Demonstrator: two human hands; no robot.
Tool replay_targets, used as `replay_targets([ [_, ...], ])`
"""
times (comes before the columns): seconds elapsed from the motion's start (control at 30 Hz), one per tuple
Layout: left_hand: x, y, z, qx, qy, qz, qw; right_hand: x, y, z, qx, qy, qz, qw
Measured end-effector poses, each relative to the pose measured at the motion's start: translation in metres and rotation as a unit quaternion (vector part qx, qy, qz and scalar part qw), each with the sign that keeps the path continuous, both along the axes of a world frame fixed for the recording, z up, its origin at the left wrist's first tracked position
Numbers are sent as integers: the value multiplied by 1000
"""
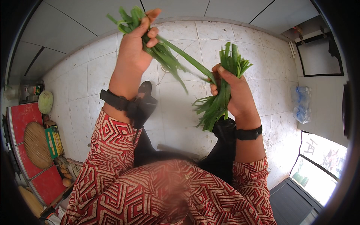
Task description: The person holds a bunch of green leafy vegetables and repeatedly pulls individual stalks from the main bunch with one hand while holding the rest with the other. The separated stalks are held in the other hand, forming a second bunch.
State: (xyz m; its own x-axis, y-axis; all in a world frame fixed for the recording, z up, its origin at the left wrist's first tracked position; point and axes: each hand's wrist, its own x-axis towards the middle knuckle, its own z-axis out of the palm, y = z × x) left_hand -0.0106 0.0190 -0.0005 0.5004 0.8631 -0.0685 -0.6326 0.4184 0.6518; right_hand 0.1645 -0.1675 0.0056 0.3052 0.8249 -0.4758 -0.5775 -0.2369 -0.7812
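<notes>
My left hand point(140, 39) is closed around a bunch of flat green leaves point(166, 57), which look like garlic chives or leek greens. Their short ends stick up past the thumb, and the loose tips trail down to the right, partly blurred. A second bunch of the same leaves point(232, 60) is gripped in my right hand point(229, 83); its frayed tips hang below the fist. One long leaf point(191, 62) stretches between the two hands. Both bunches are held in the air above the floor. Black straps with devices circle both wrists.
White floor tiles point(180, 112) lie beneath, with grey cabinets point(174, 8) along the far side. At left are a pale green melon point(45, 102), a green box point(54, 142) and a round woven tray point(38, 144) on a red surface. Plastic-wrapped bottles point(302, 104) stand at right.
</notes>
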Motion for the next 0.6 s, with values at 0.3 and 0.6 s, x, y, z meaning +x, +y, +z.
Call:
replay_targets([
  [0.3,-27,30,-9,22,-29,92,995,24,-15,8,1,-33,26,999],
  [0.6,-60,54,-10,17,-40,135,990,58,-25,6,10,-69,-16,997],
])
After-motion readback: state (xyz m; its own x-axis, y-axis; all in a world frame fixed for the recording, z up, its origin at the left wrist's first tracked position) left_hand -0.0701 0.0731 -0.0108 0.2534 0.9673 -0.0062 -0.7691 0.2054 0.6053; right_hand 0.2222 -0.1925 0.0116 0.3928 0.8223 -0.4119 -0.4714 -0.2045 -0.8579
